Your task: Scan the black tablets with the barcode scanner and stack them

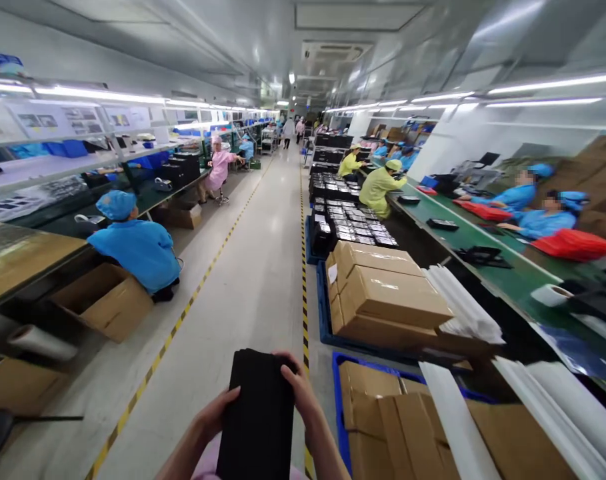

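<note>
- Right up close, a black stack [257,420] is sitting between the two hands, upper end pointing down the aisle, lower end running out of view; it's hanging over the floor [253,267], with only the hands visibly supporting it.
- It's looking matt and layered at the top edge, so I'm guessing light to moderate weight, fairly stiff as a bundle, not very slippery, though loose layers could be sliding apart; both long sides, pressed evenly, are offering the best hold.
- The left hand [217,410] is curling partly closed on the left long side, thumb lying over the edge.
- The right hand [297,387] is wrapping the upper right side, partly closed, thumb reaching onto the face; both forearms are angling inward from below.
- Just right, cartons [415,427] are filling a blue pallet [339,400].
- Beyond, more cartons [397,293] are standing beside the green surface [527,287], near its aisle-side edge, while a worker in blue [135,247] is sitting across the aisle.
</note>
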Demonstrator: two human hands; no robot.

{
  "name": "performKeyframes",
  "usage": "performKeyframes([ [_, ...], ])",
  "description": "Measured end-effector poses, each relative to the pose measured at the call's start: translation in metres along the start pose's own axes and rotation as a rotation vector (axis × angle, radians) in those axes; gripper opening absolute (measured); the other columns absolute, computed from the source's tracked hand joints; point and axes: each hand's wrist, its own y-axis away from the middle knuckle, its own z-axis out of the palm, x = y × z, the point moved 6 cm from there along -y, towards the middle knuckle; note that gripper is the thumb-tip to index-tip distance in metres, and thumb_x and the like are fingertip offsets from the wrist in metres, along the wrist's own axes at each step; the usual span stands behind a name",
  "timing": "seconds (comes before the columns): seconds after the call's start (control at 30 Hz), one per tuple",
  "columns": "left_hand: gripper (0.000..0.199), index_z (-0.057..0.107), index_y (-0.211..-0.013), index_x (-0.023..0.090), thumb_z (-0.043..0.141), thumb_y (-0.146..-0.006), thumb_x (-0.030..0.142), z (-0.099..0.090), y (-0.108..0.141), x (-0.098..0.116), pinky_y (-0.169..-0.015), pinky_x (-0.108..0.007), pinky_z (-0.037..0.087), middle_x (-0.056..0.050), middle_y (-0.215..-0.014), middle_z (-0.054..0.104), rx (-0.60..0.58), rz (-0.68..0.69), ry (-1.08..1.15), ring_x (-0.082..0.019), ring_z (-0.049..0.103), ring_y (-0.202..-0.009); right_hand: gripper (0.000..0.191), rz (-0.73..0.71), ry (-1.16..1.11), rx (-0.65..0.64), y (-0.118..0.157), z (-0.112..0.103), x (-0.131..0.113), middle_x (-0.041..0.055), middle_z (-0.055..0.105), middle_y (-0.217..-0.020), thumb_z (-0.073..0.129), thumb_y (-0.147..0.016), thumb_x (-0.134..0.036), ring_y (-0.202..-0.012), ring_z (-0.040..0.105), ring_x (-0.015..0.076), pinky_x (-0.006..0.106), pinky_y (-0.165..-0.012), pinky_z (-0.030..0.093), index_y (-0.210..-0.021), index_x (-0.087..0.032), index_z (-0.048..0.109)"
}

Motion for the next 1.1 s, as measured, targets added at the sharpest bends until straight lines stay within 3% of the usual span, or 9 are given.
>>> performKeyframes([
  [0.1,0.063,0.075,-0.145,-0.002,0.083,-0.098,0.039,-0.007,-0.079,0.050,-0.139,-0.052,0.038,-0.026,-0.128,0.086,0.142,-0.064,0.098,-0.042,0.071,-0.145,0.056,-0.013,0.001,-0.126,-0.121,-0.018,-0.020,0.0086,0.083,-0.133,0.088,-0.082,-0.076,-0.133,0.072,0.0370,0.053,-0.121,0.051,-0.113,-0.029,0.085],
  [0.23,0.066,0.059,-0.162,-0.007,0.058,-0.114,0.039,0.002,-0.221,0.129,-0.139,-0.047,0.038,-0.024,-0.129,0.086,0.202,-0.106,0.252,-0.036,0.074,-0.143,0.059,0.040,-0.005,-0.222,-0.285,-0.066,-0.030,0.0091,0.079,-0.147,0.091,-0.078,-0.074,-0.140,0.069,0.0372,0.052,-0.122,0.050,-0.118,-0.030,0.086],
  [0.37,0.074,0.045,-0.172,-0.008,0.053,-0.118,0.042,0.042,-0.372,0.234,-0.138,-0.045,0.041,-0.027,-0.135,0.083,0.159,-0.158,0.268,-0.034,0.075,-0.141,0.055,0.064,-0.029,-0.110,-0.439,-0.146,-0.053,0.0079,0.082,-0.136,0.093,-0.079,-0.071,-0.128,0.073,0.0343,0.049,-0.115,0.054,-0.114,-0.030,0.085],
  [0.53,0.076,0.053,-0.169,-0.005,0.064,-0.114,0.046,0.098,-0.537,0.361,-0.133,-0.043,0.048,-0.027,-0.139,0.081,0.125,-0.274,0.161,-0.035,0.077,-0.139,0.052,-0.023,-0.025,0.052,-0.602,-0.251,-0.102,0.0063,0.081,-0.121,0.093,-0.078,-0.074,-0.125,0.072,0.0334,0.047,-0.116,0.051,-0.102,-0.029,0.083],
  [0.67,0.077,0.059,-0.164,-0.007,0.060,-0.114,0.052,0.129,-0.681,0.446,-0.132,-0.042,0.051,-0.029,-0.142,0.079,0.071,-0.340,0.133,-0.035,0.075,-0.142,0.052,-0.062,-0.045,0.116,-0.741,-0.334,-0.109,0.0061,0.079,-0.117,0.092,-0.079,-0.075,-0.122,0.072,0.0318,0.046,-0.114,0.052,-0.099,-0.028,0.081],
  [0.77,0.077,0.060,-0.165,-0.002,0.062,-0.113,0.055,0.154,-0.799,0.515,-0.131,-0.043,0.052,-0.026,-0.146,0.078,0.033,-0.300,0.133,-0.035,0.072,-0.145,0.051,-0.075,0.058,0.191,-0.859,-0.402,-0.114,0.0060,0.079,-0.115,0.088,-0.085,-0.075,-0.118,0.073,0.0315,0.047,-0.112,0.054,-0.102,-0.028,0.082],
  [0.83,0.080,0.060,-0.167,0.002,0.066,-0.110,0.058,0.170,-0.870,0.567,-0.129,-0.044,0.054,-0.024,-0.146,0.078,0.080,-0.271,0.117,-0.036,0.073,-0.144,0.048,-0.066,0.211,0.213,-0.940,-0.440,-0.132,0.0064,0.081,-0.116,0.081,-0.093,-0.073,-0.117,0.074,0.0316,0.047,-0.112,0.055,-0.109,-0.028,0.084],
  [0.93,0.083,0.058,-0.170,0.006,0.071,-0.107,0.059,0.190,-0.960,0.651,-0.127,-0.045,0.057,-0.022,-0.143,0.081,0.204,-0.239,0.106,-0.036,0.075,-0.141,0.044,-0.103,0.451,0.120,-1.062,-0.471,-0.179,0.0077,0.082,-0.129,0.067,-0.107,-0.066,-0.125,0.073,0.0316,0.048,-0.118,0.053,-0.128,-0.030,0.084],
  [1.1,0.079,0.051,-0.175,0.007,0.068,-0.110,0.049,0.212,-1.099,0.781,-0.128,-0.044,0.055,-0.020,-0.144,0.080,0.299,-0.139,0.184,-0.034,0.076,-0.140,0.046,-0.198,0.676,-0.037,-1.265,-0.489,-0.239,0.0069,0.075,-0.152,0.058,-0.115,-0.057,-0.143,0.066,0.0312,0.048,-0.126,0.048,-0.153,-0.037,0.072],
])
